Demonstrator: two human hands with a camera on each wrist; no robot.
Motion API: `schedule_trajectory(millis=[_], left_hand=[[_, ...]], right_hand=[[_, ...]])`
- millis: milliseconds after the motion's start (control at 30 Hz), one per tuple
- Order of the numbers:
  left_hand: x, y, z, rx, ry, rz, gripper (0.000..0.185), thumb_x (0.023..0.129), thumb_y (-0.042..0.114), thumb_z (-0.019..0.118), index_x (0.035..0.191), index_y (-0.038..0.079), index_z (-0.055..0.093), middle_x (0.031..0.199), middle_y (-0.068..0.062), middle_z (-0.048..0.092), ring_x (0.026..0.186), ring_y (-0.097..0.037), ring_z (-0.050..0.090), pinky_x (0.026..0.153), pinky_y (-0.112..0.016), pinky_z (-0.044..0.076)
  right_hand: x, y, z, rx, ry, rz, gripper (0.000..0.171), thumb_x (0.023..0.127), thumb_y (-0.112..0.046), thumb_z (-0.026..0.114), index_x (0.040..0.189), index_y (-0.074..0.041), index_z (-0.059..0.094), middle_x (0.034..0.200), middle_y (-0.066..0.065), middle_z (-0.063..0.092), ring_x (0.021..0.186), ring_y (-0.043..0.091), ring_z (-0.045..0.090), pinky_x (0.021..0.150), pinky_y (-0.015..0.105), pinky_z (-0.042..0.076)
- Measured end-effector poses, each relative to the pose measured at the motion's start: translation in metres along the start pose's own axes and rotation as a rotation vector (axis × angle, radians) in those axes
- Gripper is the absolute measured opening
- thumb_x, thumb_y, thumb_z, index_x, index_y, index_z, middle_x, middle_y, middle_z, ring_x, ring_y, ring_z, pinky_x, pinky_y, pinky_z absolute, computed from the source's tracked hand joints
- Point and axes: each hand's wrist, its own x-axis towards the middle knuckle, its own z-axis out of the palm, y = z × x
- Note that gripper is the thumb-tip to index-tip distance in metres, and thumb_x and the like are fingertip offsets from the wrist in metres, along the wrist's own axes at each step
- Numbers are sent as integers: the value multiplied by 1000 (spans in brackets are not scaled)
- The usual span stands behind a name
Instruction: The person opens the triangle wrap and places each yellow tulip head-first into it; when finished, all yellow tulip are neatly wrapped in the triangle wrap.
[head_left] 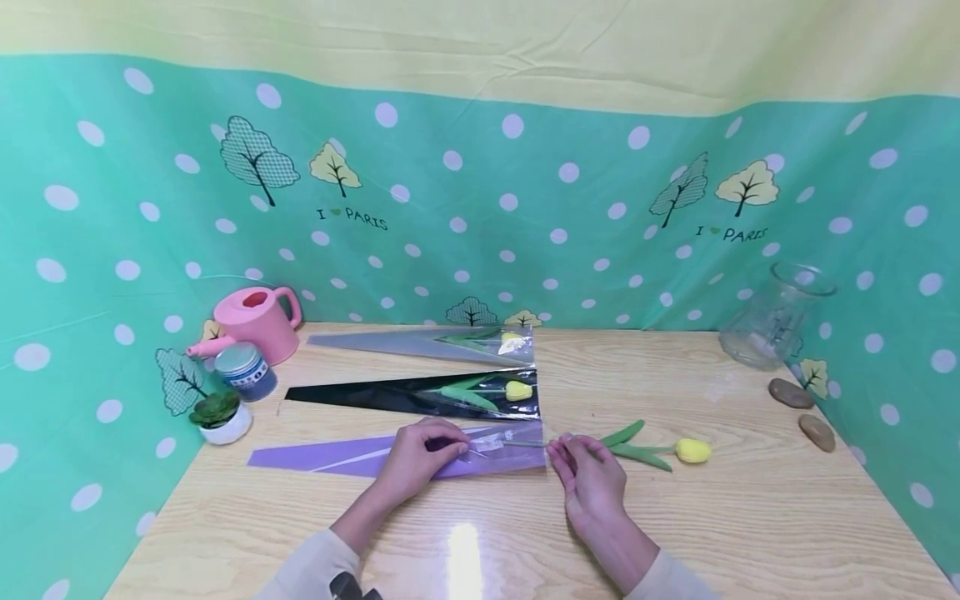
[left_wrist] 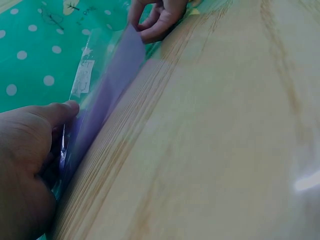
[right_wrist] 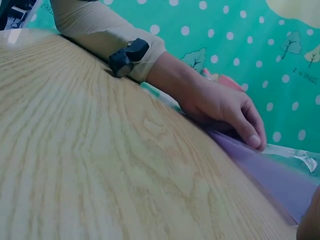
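My left hand (head_left: 420, 454) pinches the clear film of a long, tapering purple flower sleeve (head_left: 348, 454) lying on the table. In the left wrist view, the thumb of that left hand (left_wrist: 30, 145) lies over the edge of the sleeve (left_wrist: 107, 92). At the wide end of the sleeve, my right hand (head_left: 596, 483) pinches the stem of a yellow tulip (head_left: 692, 451). Part of the stem lies inside the sleeve; the green leaves and bloom are outside, to the right. The right wrist view shows mostly the left hand (right_wrist: 225, 107) and the purple sleeve (right_wrist: 265, 170).
Behind lie a black sleeve (head_left: 345, 397) and a grey sleeve (head_left: 375, 342), each holding a yellow tulip. A pink watering can (head_left: 258, 329), a blue jar (head_left: 247, 375) and a potted succulent (head_left: 225, 421) stand left. Right are a glass vase (head_left: 765, 329) and two stones (head_left: 791, 393).
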Motion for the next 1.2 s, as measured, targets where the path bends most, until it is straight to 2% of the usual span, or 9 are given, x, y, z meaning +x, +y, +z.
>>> schedule_trajectory(millis=[100, 267, 467, 600, 800, 1067, 1200], left_hand=[[0, 2, -1, 1, -7, -11, 11, 89, 20, 83, 95, 29, 83, 98, 16, 77, 105, -7, 70, 102, -26, 53], [-1, 3, 0, 3, -19, -23, 9, 90, 21, 82, 96, 27, 83, 98, 18, 76, 105, -5, 69, 102, -26, 53], [-1, 3, 0, 10, -12, -10, 10, 89, 20, 82, 96, 27, 83, 98, 18, 76, 104, -6, 70, 101, -27, 54], [-2, 3, 0, 7, -6, -17, 10, 89, 19, 82, 95, 27, 83, 98, 17, 76, 103, -5, 70, 100, -26, 54], [-2, 4, 0, 9, 6, 3, 11, 88, 18, 83, 94, 28, 83, 97, 16, 77, 102, -6, 70, 100, -26, 54], [0, 4, -1, 5, -5, -20, 12, 89, 20, 82, 94, 31, 83, 96, 19, 76, 103, -4, 70, 102, -26, 54], [0, 5, -2, 9, -9, -20, 11, 89, 20, 82, 95, 29, 83, 98, 17, 76, 105, -8, 70, 103, -28, 53]], right_hand=[[-1, -5, -4, -8, 0, 8, 16, 101, -3, 61, 115, -5, 53, 106, 5, 67, 99, 15, 71, 102, 27, 57], [-3, -20, -22, 8, 18, 7, 34, 102, -12, 64, 131, -12, 46, 105, 0, 68, 100, 13, 70, 102, 26, 57], [-5, -37, -49, 41, 58, -4, 71, 101, -17, 68, 157, -20, 24, 105, -4, 68, 99, 8, 71, 102, 21, 56], [-5, -42, -61, 39, 77, -2, 87, 101, -17, 67, 165, -19, 9, 106, -5, 67, 102, 7, 70, 103, 20, 54], [-5, -47, -67, 93, 102, 1, 93, 99, -15, 70, 166, -19, 5, 102, -5, 70, 99, 8, 72, 101, 21, 56], [-5, -52, -73, 121, 86, 46, 97, 100, -18, 68, 166, -23, -3, 112, -6, 68, 110, 7, 70, 105, 21, 54], [-3, -55, -75, 132, 59, 72, 96, 102, -18, 64, 166, -25, -7, 115, -5, 65, 114, 7, 68, 107, 21, 52]])
